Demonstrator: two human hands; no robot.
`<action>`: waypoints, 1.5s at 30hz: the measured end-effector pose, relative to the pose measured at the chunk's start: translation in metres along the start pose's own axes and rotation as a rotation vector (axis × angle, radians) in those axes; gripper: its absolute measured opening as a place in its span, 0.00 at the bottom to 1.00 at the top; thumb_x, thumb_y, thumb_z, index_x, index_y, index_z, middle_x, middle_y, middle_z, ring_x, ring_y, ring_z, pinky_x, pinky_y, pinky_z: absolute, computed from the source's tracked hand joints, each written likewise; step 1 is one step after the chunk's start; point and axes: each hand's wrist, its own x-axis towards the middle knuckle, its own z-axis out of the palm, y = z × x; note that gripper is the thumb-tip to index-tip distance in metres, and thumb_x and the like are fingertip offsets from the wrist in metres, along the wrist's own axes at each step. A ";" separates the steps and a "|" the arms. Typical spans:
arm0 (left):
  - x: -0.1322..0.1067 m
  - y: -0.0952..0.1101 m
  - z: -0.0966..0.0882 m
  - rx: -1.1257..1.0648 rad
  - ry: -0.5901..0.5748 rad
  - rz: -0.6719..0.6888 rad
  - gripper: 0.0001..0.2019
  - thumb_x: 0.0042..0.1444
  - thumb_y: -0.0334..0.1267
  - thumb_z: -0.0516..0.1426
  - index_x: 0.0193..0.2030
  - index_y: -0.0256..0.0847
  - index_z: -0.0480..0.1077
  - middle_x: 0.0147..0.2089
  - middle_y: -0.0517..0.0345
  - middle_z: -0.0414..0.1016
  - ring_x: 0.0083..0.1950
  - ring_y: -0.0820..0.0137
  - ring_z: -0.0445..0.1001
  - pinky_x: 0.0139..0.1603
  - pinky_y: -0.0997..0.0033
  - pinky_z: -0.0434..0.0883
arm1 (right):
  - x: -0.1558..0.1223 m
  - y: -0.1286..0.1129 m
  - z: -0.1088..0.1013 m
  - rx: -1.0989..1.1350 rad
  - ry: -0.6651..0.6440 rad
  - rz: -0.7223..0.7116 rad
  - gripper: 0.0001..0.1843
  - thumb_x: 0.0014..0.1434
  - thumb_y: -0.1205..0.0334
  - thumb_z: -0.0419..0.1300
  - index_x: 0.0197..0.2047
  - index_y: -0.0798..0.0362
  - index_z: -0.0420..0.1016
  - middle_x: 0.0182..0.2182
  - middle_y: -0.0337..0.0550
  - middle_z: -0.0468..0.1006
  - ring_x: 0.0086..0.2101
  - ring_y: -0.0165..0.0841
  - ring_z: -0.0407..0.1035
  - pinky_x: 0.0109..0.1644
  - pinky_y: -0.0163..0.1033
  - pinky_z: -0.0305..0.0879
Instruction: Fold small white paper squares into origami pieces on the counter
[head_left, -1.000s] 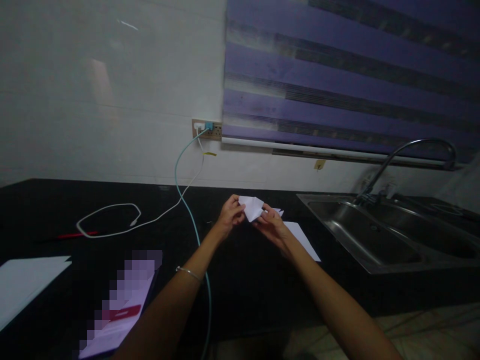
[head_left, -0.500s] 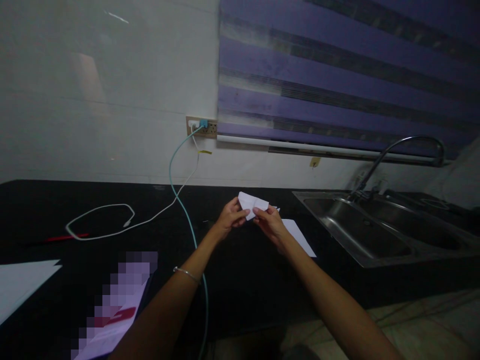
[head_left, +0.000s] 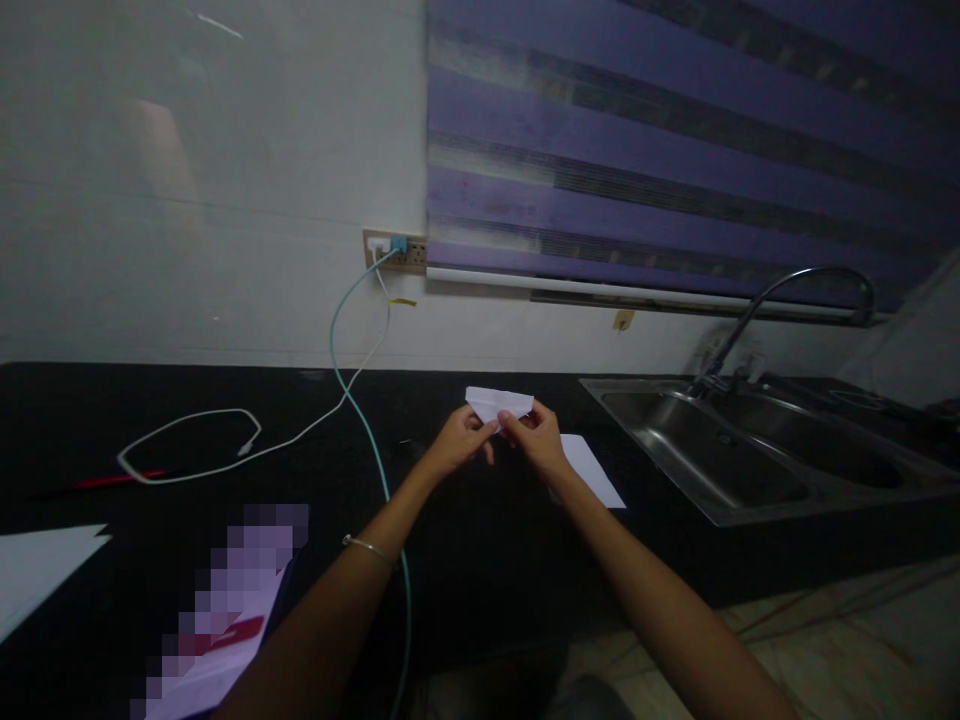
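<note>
A pale wall (head_left: 247, 200) rises beyond the left grip (head_left: 456, 442) and the right grip (head_left: 541, 440). Below them spreads the black table (head_left: 480, 570). The purple striped blind (head_left: 637, 160) hangs beyond and above the right grip, reaching far to its right. Right of that grip, well apart, a steel sink (head_left: 739, 450) is set in the table, its curved tap (head_left: 742, 325) on the far side. Some white sheets (head_left: 37, 570) lie far to the left of the left grip; nearer, in front and left of it, is a lit screen (head_left: 210, 670), partly blurred into squares. One white sheet (head_left: 592, 470) lies just right of the right grip. A white cable (head_left: 154, 482) loops left of the left grip, over a thin red object (head_left: 105, 480). Smaller, the folded white paper (head_left: 491, 403) is between the two grips, above the table; each pinches it between thumb and fingers, thumbs side by side at its near edge. Smallest, a bracelet (head_left: 367, 547) circles the forearm behind the left grip.
</note>
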 end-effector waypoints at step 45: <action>0.000 0.000 0.011 0.222 0.200 0.018 0.11 0.58 0.41 0.55 0.38 0.33 0.69 0.26 0.55 0.77 0.15 0.74 0.70 0.16 0.78 0.63 | -0.003 -0.018 0.000 -0.922 0.008 -0.598 0.19 0.62 0.67 0.54 0.56 0.54 0.69 0.54 0.52 0.70 0.54 0.41 0.61 0.57 0.49 0.63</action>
